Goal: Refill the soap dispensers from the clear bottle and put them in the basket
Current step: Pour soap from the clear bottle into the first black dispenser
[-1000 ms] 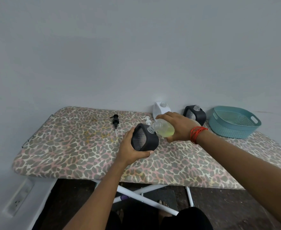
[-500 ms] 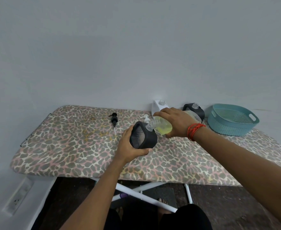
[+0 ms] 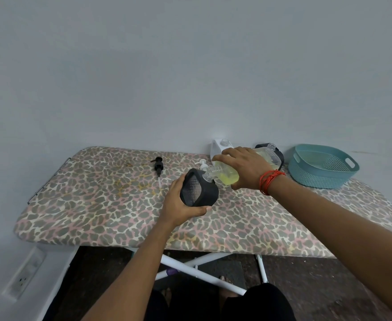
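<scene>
Pouring step, black dispenser point(image 3: 199, 191): gripped tilted by the left hand point(image 3: 178, 205), well left of the basket point(image 3: 306, 177); right hand point(image 3: 243, 167) grips the clear bottle point(image 3: 225, 177), tipped to its mouth; next likely needs levelling the bottle, refitting the black pump point(image 3: 158, 166)

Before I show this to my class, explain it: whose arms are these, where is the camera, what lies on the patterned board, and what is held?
No machine here: a person's bare arms, filmed by one camera worn on their head. The left hand grips a black dispenser; the right hand holds the clear bottle, its neck at the dispenser's opening, yellow-green liquid inside. On the leopard-print board are a black pump and a white pump; a white dispenser, a second black dispenser and a teal basket stand farther back.
</scene>
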Demonstrator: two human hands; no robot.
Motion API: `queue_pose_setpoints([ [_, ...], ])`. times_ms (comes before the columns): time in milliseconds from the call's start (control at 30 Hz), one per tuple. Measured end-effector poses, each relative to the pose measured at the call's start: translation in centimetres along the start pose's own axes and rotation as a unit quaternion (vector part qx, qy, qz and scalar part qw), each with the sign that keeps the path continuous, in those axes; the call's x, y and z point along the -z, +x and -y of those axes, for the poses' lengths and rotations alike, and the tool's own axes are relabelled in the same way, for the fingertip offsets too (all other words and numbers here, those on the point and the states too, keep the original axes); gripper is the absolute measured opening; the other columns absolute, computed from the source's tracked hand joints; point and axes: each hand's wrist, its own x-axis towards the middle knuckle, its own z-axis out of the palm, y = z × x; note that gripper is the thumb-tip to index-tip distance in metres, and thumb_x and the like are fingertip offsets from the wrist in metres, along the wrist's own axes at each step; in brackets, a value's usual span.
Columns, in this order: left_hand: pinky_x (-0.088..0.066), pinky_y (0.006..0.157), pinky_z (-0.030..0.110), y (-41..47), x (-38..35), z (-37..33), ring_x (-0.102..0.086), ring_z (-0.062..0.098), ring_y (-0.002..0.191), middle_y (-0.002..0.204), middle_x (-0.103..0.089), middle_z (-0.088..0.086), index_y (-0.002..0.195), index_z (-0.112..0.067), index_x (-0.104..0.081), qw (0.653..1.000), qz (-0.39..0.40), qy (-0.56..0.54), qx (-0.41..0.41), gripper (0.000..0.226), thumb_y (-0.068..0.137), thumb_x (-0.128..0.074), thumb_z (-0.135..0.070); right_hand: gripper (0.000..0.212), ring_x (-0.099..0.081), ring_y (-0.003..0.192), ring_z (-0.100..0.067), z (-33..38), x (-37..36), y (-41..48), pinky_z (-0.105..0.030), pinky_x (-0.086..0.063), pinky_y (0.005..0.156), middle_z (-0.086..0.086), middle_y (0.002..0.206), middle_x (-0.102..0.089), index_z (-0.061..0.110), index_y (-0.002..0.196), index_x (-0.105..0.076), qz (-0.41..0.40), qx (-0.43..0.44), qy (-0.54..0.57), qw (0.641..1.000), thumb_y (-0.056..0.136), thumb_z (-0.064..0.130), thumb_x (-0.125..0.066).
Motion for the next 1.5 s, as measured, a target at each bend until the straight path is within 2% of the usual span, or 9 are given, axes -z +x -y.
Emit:
queue_pose_setpoints([
  [200,-0.047,0.105,0.028,-0.08,0.03,-0.06,-0.051,0.007,0.129,0.14,-0.05,-0.011,0.151,-0.027,-0.043,1.0,0.002,-0.004,0.001,0.114,0.054,-0.1,-0.046,0.099,-0.055,0.119,-0.028,0.08,0.17,0.0,-0.041,-0.042,0.1,-0.003,0.139,-0.053,0.035,0.146,-0.042,-0.004,-0.002,-0.007,1.0,0.06,0.046,-0.089],
  [400,-0.043,0.1,0.016,-0.1,0.0,-0.19,-0.05,0.004,0.128,0.14,-0.049,-0.012,0.153,-0.028,-0.041,1.0,0.002,-0.006,0.01,0.116,0.055,-0.1,-0.045,0.1,-0.055,0.119,-0.028,0.14,0.2,-0.07,-0.043,-0.042,0.101,-0.004,0.139,-0.053,0.034,0.146,-0.042,-0.007,-0.004,-0.011,1.0,0.059,0.045,-0.09],
  [700,-0.048,0.111,0.047,-0.09,0.05,-0.34,-0.049,0.016,0.134,0.145,-0.048,-0.004,0.154,-0.023,-0.04,1.0,0.004,0.009,0.017,0.117,0.056,-0.1,-0.042,0.103,-0.053,0.122,-0.028,0.2,0.48,-0.02,-0.044,-0.04,0.103,-0.003,0.141,-0.052,0.036,0.147,-0.04,-0.001,-0.004,-0.022,1.0,0.058,0.046,-0.09],
  [1000,-0.049,0.11,0.042,-0.34,0.12,-0.7,-0.05,0.008,0.132,0.142,-0.05,-0.011,0.151,-0.03,-0.044,1.0,-0.004,-0.002,0.014,0.117,0.051,-0.094,-0.064,0.102,-0.052,0.123,-0.028,0.2,0.57,-0.1,-0.043,-0.04,0.103,-0.003,0.142,-0.051,0.036,0.148,-0.038,0.001,-0.005,-0.021,1.0,0.06,0.045,-0.09],
  [1333,-0.049,0.11,0.044,-0.46,0.22,-0.91,-0.051,0.011,0.132,0.141,-0.051,-0.009,0.151,-0.027,-0.044,1.0,-0.003,0.003,0.011,0.117,0.052,-0.094,-0.062,0.102,-0.052,0.124,-0.029,0.24,0.61,-0.12,-0.044,-0.039,0.105,-0.003,0.143,-0.051,0.036,0.148,-0.038,0.003,-0.006,-0.029,1.0,0.061,0.045,-0.09],
  [1500,-0.047,0.112,0.046,-0.32,0.14,-0.71,-0.049,0.014,0.134,0.144,-0.049,-0.006,0.153,-0.024,-0.042,1.0,0.0,0.004,0.015,0.117,0.055,-0.097,-0.054,0.1,-0.051,0.126,-0.027,0.25,0.73,-0.07,-0.043,-0.039,0.106,-0.002,0.145,-0.049,0.037,0.148,-0.037,0.005,-0.005,-0.037,0.999,0.063,0.046,-0.088],
])
